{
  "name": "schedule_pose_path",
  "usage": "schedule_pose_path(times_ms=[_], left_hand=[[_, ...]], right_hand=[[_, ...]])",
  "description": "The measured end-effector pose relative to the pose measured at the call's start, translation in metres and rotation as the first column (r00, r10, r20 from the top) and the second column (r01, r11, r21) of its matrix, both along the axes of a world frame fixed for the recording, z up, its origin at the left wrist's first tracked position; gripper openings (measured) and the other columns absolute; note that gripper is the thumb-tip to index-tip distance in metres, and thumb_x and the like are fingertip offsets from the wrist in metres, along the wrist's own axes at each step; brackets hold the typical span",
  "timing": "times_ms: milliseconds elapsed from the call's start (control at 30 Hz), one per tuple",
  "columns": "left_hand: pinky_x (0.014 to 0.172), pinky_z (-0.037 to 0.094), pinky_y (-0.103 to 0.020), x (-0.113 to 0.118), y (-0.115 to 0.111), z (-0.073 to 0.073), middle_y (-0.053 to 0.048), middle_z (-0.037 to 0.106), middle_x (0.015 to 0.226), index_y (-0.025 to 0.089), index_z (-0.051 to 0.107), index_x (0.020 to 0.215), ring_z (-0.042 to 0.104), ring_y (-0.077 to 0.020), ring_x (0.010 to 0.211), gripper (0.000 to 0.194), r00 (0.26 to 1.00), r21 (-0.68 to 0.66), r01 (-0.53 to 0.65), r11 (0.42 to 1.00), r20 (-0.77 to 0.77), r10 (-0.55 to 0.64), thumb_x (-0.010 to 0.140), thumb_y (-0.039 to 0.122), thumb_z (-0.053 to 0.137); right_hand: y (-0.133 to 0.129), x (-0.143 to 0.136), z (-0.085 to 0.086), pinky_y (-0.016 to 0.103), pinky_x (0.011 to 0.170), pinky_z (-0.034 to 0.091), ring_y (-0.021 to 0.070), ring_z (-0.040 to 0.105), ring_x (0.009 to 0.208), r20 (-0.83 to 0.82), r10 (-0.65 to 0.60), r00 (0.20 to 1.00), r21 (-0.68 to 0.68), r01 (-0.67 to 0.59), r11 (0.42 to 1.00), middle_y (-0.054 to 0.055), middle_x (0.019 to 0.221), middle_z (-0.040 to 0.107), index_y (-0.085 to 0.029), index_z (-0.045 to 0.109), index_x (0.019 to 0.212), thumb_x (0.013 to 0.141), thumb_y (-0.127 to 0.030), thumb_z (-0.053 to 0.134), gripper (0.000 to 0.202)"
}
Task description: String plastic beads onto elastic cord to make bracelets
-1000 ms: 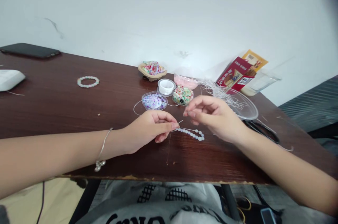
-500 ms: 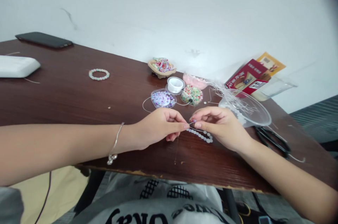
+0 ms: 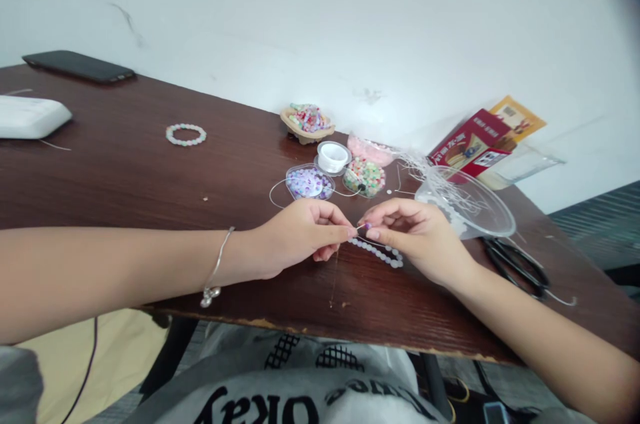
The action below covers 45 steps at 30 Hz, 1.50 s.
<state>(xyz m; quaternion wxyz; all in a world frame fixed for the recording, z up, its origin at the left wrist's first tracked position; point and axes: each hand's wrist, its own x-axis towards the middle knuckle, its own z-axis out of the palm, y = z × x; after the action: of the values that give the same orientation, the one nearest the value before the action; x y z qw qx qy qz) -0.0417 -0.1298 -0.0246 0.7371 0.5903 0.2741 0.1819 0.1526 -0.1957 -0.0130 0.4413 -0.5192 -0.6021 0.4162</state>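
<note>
Between thumb and fingertips, my left hand (image 3: 310, 237) pinches the thin white cord near its end. My right hand (image 3: 417, 234) pinches a small purple bead (image 3: 369, 226) right beside the cord's tip; whether the cord runs through it is too small to tell. Below the hands hangs or lies a strand of pale beads (image 3: 377, 251), strung on the cord and curving under my right fingers. Just behind my left hand lies a clear bag of purple and white beads (image 3: 303, 182), with the cord looping across it.
Behind are a white cord spool (image 3: 333, 157), a bag of green and red beads (image 3: 367, 177), and a small dish of mixed beads (image 3: 307, 124). A plastic bowl (image 3: 500, 227) and black scissors (image 3: 517, 267) lie right. A finished bead bracelet (image 3: 186, 135) and phone (image 3: 77, 67) are left.
Both hands stay at nearly the same place, still pinching. The purple bead now shows more clearly at my right fingertips. The whole view has shifted slightly.
</note>
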Motion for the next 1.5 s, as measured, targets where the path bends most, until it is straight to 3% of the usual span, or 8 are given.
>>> schedule_pose_path(times_ms=[467, 767, 867, 967, 1067, 1167, 1267, 1500], left_hand=[[0.044, 0.034, -0.017, 0.001, -0.001, 0.003, 0.006, 0.051, 0.049, 0.014, 0.057, 0.074, 0.043, -0.0045, 0.044, 0.017, 0.999, 0.037, -0.002, 0.999, -0.050, 0.003, 0.078, 0.029, 0.064], [0.051, 0.042, -0.020, 0.002, 0.000, 0.002, 0.002, 0.059, 0.065, 0.014, 0.062, 0.090, 0.051, -0.0077, 0.054, 0.022, 0.998, 0.042, 0.046, 0.998, -0.039, -0.045, 0.078, 0.033, 0.064], [0.069, 0.048, -0.024, 0.003, 0.000, 0.002, -0.004, 0.064, 0.096, 0.017, 0.065, 0.097, 0.058, -0.0114, 0.076, 0.025, 0.996, 0.183, 0.076, 0.980, 0.037, -0.084, 0.079, 0.033, 0.064], [0.084, 0.046, -0.027, 0.004, 0.003, 0.010, -0.005, 0.064, 0.104, 0.017, 0.070, 0.080, 0.058, -0.0155, 0.093, 0.019, 0.994, 0.395, 0.035, 0.918, 0.078, -0.071, 0.082, 0.033, 0.061], [0.090, 0.043, -0.028, 0.005, 0.008, 0.023, -0.004, 0.065, 0.107, 0.019, 0.072, 0.080, 0.056, -0.0183, 0.102, 0.022, 0.994, 0.465, -0.082, 0.881, 0.105, 0.037, 0.084, 0.036, 0.059], [0.094, 0.039, -0.028, 0.005, 0.013, 0.029, -0.002, 0.063, 0.116, 0.022, 0.073, 0.082, 0.053, -0.0196, 0.111, 0.020, 0.991, 0.507, -0.129, 0.853, 0.104, 0.087, 0.085, 0.036, 0.058], [0.087, 0.040, -0.026, 0.006, 0.015, 0.022, -0.001, 0.068, 0.095, 0.021, 0.071, 0.083, 0.058, -0.0153, 0.094, 0.021, 0.991, 0.448, -0.118, 0.886, 0.102, 0.081, 0.086, 0.035, 0.056], [0.070, 0.038, -0.024, 0.006, 0.011, 0.006, 0.002, 0.056, 0.067, 0.016, 0.063, 0.079, 0.051, -0.0105, 0.069, 0.021, 0.995, 0.300, -0.059, 0.952, 0.095, 0.032, 0.088, 0.031, 0.051]], right_hand=[[0.000, -0.004, -0.001, 0.021, 0.066, 0.053, 0.0103, 0.065, 0.070, -0.022, 0.018, 1.000, -0.016, -0.018, 1.000, 0.000, 0.080, 0.070, -0.019, 0.067, 0.083, 0.070, -0.022, 0.077, 0.017], [-0.003, -0.005, 0.004, 0.029, 0.072, 0.051, 0.0151, 0.063, 0.076, 0.337, -0.027, 0.941, 0.312, -0.085, 0.946, 0.004, 0.082, 0.068, -0.018, 0.068, 0.077, 0.080, -0.024, 0.067, 0.006], [-0.003, -0.006, 0.016, 0.030, 0.078, 0.049, 0.0162, 0.060, 0.087, 0.467, -0.103, 0.878, 0.428, -0.123, 0.896, 0.006, 0.092, 0.061, -0.020, 0.069, 0.078, 0.080, -0.024, 0.067, 0.005], [0.004, -0.002, 0.043, 0.029, 0.077, 0.048, 0.0166, 0.059, 0.086, 0.552, -0.149, 0.820, 0.457, -0.149, 0.877, 0.005, 0.089, 0.061, -0.020, 0.068, 0.079, 0.081, -0.028, 0.066, 0.009], [0.021, 0.012, 0.076, 0.029, 0.069, 0.047, 0.0164, 0.061, 0.076, 0.716, -0.171, 0.677, 0.358, -0.146, 0.922, 0.004, 0.084, 0.066, -0.019, 0.067, 0.090, 0.083, -0.030, 0.062, 0.014], [0.040, 0.030, 0.090, 0.029, 0.064, 0.044, 0.0178, 0.061, 0.068, 0.931, -0.225, 0.288, 0.271, -0.132, 0.953, 0.005, 0.078, 0.068, -0.019, 0.070, 0.081, 0.078, -0.020, 0.066, 0.005], [0.052, 0.037, 0.075, 0.031, 0.062, 0.043, 0.0216, 0.063, 0.064, 0.999, -0.034, -0.039, 0.029, -0.114, 0.993, 0.010, 0.072, 0.069, -0.015, 0.070, 0.070, 0.075, -0.009, 0.064, 0.010], [0.065, 0.025, 0.029, 0.033, 0.062, 0.048, 0.0279, 0.068, 0.074, 0.990, -0.067, -0.123, 0.070, 0.019, 0.997, 0.021, 0.082, 0.071, -0.008, 0.071, 0.087, 0.079, -0.001, 0.050, 0.023]])
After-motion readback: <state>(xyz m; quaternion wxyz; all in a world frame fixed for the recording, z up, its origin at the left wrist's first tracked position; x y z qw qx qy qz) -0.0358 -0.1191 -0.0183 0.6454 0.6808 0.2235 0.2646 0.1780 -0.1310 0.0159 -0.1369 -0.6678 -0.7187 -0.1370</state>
